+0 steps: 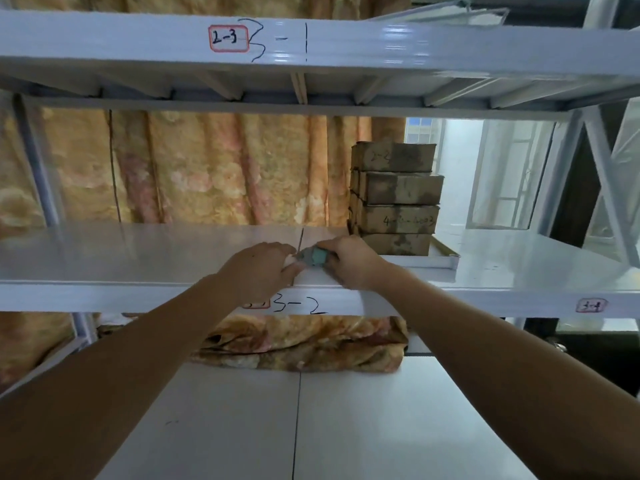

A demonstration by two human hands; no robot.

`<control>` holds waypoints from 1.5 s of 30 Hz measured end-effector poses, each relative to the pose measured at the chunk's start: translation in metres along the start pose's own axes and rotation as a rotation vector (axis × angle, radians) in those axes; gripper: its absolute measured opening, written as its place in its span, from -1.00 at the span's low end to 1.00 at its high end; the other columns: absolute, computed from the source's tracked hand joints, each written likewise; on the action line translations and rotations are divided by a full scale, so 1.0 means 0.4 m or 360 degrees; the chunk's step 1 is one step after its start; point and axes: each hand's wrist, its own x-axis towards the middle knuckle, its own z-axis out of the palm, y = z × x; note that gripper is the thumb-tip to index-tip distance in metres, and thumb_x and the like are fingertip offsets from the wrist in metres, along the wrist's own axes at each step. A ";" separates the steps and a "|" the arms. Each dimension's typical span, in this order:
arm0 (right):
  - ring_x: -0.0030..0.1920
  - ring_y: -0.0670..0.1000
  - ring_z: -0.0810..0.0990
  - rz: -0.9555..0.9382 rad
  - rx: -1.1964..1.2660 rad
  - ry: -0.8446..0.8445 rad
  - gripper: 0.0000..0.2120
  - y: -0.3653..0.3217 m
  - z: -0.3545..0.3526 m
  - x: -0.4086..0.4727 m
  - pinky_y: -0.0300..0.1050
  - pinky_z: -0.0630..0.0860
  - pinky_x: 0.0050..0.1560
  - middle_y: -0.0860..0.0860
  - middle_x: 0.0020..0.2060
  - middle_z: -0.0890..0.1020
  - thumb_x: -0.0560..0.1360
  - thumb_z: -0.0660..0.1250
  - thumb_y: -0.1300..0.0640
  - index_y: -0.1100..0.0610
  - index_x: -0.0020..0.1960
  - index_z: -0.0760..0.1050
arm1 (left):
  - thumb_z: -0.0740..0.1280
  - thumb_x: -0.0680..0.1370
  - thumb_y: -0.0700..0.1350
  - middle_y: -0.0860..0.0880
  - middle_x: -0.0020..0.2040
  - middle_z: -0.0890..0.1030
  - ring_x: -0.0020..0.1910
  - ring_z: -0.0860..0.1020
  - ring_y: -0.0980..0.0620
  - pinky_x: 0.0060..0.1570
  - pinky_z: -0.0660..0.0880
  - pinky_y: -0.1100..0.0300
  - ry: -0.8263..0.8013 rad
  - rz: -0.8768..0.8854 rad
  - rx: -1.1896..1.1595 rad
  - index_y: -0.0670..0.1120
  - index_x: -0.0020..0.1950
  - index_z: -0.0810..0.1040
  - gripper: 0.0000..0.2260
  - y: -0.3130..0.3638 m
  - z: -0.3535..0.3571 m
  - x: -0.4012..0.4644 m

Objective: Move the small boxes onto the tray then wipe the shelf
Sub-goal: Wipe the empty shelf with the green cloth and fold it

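Two hands meet at the front edge of the white shelf (138, 258). The left hand (258, 268) rests on it with loosely bent fingers, touching one small green cloth (313, 256). The right hand (349, 261) curls its grip around that cloth. Further right, four brown boxes (398, 199) stand stacked on one white tray (446, 259), before a floral curtain (214, 168).

"2-3" sticker (228, 38), "3-2" on shelf edge (299, 305)
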 end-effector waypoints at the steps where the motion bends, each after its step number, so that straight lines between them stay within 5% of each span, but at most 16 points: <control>1: -0.09 0.13 0.58 -0.0004 0.0040 0.0037 -0.68 0.010 -0.013 -0.017 -0.18 0.39 -0.16 0.15 -0.06 0.65 0.55 0.18 0.28 0.18 0.25 0.55 | 0.11 0.61 0.24 -0.06 0.27 0.56 0.18 0.52 -0.07 0.07 0.46 0.03 -0.0008 -0.0022 0.0024 -0.03 0.40 0.45 -0.51 0.013 -0.008 0.005; 8: 0.13 0.08 0.55 0.0078 0.0035 0.0244 -0.62 0.134 -0.133 -0.138 -0.28 0.31 -0.02 0.08 0.16 0.63 0.57 0.18 0.26 0.07 0.34 0.51 | 0.08 0.62 0.27 0.00 0.43 0.44 0.33 0.43 -0.03 0.15 0.36 0.10 -0.0040 -0.0008 0.0089 0.02 0.49 0.36 -0.48 0.172 -0.030 0.046; 16: 0.02 0.06 0.58 0.0188 -0.0033 0.0311 -0.71 0.431 -0.285 -0.402 -0.22 0.42 -0.02 0.10 0.11 0.66 0.61 0.20 0.21 0.09 0.28 0.56 | 0.06 0.57 0.28 0.15 0.00 0.55 -0.01 0.52 0.04 -0.04 0.48 0.03 0.0081 0.0149 -0.0151 0.04 0.12 0.53 -0.58 0.506 -0.007 0.134; 19: 0.09 0.03 0.59 0.0295 -0.0035 0.0287 -0.73 0.548 -0.325 -0.490 -0.47 0.34 -0.05 0.03 0.13 0.66 0.61 0.23 0.17 0.05 0.25 0.59 | 0.05 0.56 0.29 0.09 -0.02 0.58 -0.02 0.54 -0.01 -0.04 0.50 -0.02 0.0029 0.0163 -0.0230 0.02 0.05 0.56 -0.56 0.629 0.035 0.170; 26: -0.04 0.11 0.60 0.0465 -0.0129 0.0456 -0.70 0.730 -0.336 -0.551 -0.13 0.47 -0.04 0.11 0.01 0.66 0.58 0.23 0.23 0.11 0.26 0.58 | 0.09 0.56 0.35 0.04 0.42 0.44 0.31 0.43 -0.01 0.21 0.42 0.02 -0.0092 0.0177 -0.0201 0.12 0.46 0.35 -0.46 0.772 0.148 0.266; 31: 0.03 0.12 0.57 0.0458 -0.0260 -0.0286 -0.61 0.786 -0.291 -0.501 -0.05 0.42 0.06 0.09 0.14 0.59 0.65 0.07 -0.04 0.05 0.38 0.45 | 0.07 0.58 0.33 0.05 0.49 0.35 0.42 0.33 0.02 0.32 0.31 0.02 -0.0210 0.0346 -0.0083 0.09 0.51 0.28 -0.43 0.829 0.183 0.380; 38: 0.08 0.11 0.54 0.0541 -0.0306 -0.0365 -0.65 0.931 -0.297 -0.430 -0.04 0.39 0.09 0.08 0.05 0.60 0.65 0.06 0.00 0.02 0.31 0.50 | 0.08 0.59 0.31 0.01 0.49 0.36 0.44 0.32 -0.01 0.38 0.30 -0.03 -0.0251 0.0505 0.0022 0.04 0.52 0.28 -0.42 0.881 0.233 0.546; 45: 0.15 0.17 0.50 0.0844 -0.0452 -0.0492 -0.66 1.131 -0.316 -0.322 0.05 0.41 0.23 0.16 0.19 0.54 0.59 0.08 0.12 0.10 0.29 0.48 | 0.09 0.58 0.32 0.02 0.47 0.38 0.41 0.37 -0.03 0.31 0.33 0.02 -0.0329 0.0513 0.0118 0.04 0.53 0.26 -0.41 0.887 0.289 0.661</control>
